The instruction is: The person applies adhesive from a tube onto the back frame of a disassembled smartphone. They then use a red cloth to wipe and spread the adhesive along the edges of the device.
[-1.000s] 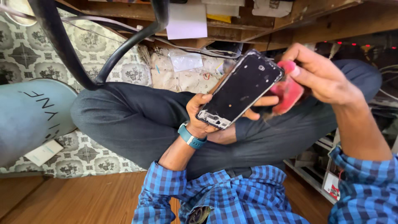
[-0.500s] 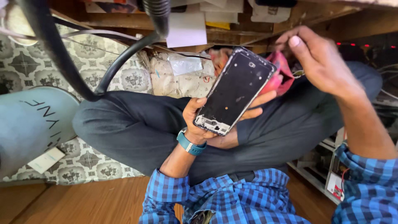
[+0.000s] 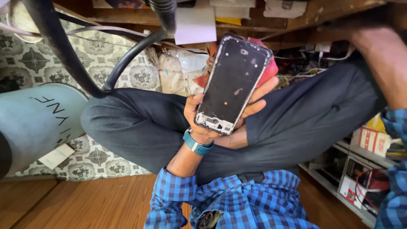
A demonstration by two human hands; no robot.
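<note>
My left hand (image 3: 212, 123), with a teal watch (image 3: 197, 145) on its wrist, grips a dark phone body (image 3: 232, 82) above my lap. The phone is tilted, its scuffed black face toward me and its open lower end in my palm. A red-pink object (image 3: 267, 68) shows behind the phone's upper right edge, against my fingertips. My right hand (image 3: 364, 40) is raised at the top right, apart from the phone. Only its wrist and forearm show below a wooden edge, and the fingers are hidden.
My crossed legs in dark trousers (image 3: 140, 123) fill the middle. A pale blue cylinder (image 3: 38, 123) lies at the left on patterned fabric. Black cables (image 3: 63, 55) arc overhead. Crumpled wrapping (image 3: 178, 72) sits behind the phone. Shelves with boxes (image 3: 364, 169) stand at the lower right.
My right hand has left the phone and the red-pink object and moved up to the top right. The phone in my left hand has turned more upright.
</note>
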